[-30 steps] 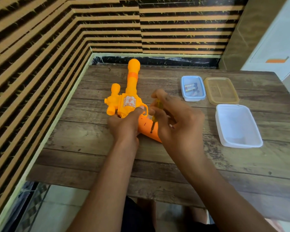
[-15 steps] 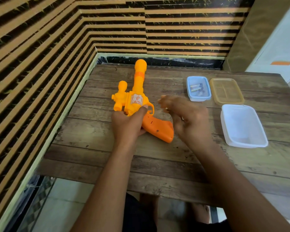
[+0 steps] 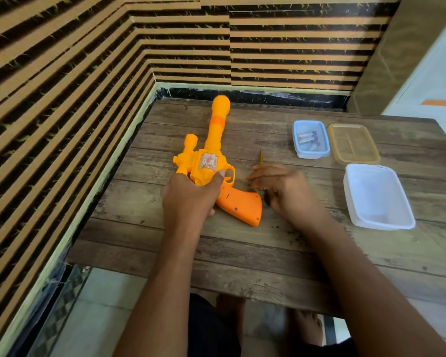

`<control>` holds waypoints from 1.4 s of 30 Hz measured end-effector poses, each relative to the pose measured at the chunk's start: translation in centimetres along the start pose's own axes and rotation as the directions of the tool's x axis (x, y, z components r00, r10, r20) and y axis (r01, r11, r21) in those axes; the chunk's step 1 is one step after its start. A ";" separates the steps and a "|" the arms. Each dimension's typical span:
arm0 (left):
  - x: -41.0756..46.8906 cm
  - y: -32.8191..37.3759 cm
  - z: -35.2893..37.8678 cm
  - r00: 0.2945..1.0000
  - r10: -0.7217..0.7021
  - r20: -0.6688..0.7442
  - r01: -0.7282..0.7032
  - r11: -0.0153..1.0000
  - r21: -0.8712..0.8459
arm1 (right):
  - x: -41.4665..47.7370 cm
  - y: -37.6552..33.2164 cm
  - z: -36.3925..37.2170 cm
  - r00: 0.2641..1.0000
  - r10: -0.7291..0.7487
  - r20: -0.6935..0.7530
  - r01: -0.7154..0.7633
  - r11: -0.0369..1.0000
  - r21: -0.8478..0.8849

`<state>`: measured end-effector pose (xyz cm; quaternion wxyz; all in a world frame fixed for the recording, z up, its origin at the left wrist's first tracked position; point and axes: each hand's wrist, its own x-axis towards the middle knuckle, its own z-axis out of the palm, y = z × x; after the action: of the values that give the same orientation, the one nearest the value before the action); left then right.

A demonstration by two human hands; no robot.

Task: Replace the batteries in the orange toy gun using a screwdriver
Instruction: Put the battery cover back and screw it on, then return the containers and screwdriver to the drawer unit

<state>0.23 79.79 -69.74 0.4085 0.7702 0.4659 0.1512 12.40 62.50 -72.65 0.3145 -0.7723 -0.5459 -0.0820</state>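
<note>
Head view: left grip [image 3: 191, 199] clasps orange plastic toy gun [image 3: 216, 140]; right grip [image 3: 283, 189] has moved off it to slim yellow screwdriver [image 3: 261, 157], hold unclear.

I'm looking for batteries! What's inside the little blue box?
Inside the little blue box lie batteries, at least two, side by side. Some small bits next to them are too blurry to name. The box floor under them is covered.

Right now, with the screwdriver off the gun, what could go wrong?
1. The screwdriver pokes out by the right hand, away from the toy gun; set down loose, it might roll.
2. Only the left hand steadies the gun, so it could twist.
3. Batteries sit in an open blue tub; a knock may spill them.
</note>
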 end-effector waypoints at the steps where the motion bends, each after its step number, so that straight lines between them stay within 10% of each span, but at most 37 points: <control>1: 0.2 -0.1 -0.3 1.000 -0.002 -0.007 0.002 1.000 0.032 | 0.1 -0.1 0.0 1.000 -0.004 0.021 0.004 1.000 -0.007; 17: -0.6 -0.5 -2.0 0.992 -0.014 -0.128 0.035 0.986 0.161 | 0.0 -1.2 -0.1 0.997 0.063 0.035 -0.061 0.997 -0.052; 22: -2.4 1.7 -2.3 0.920 0.234 -0.315 -0.197 0.970 0.144 | -0.3 -2.2 -1.6 0.973 0.161 -0.166 -0.164 0.986 -0.009; 30: -5.4 4.8 3.5 0.828 0.553 -0.087 -0.559 0.826 -0.072 | -3.0 -2.0 -6.6 0.756 0.367 -0.542 -0.445 0.895 -0.015; 42: -8.9 7.5 9.8 0.706 0.609 0.362 -0.583 0.789 -0.193 | -7.7 1.4 -11.3 0.361 0.833 -0.418 -0.887 0.446 0.123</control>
<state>6.07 65.79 -68.76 0.4493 0.8795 0.0918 0.1269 13.08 49.65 -67.89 0.3713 -0.9224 0.0273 -0.1029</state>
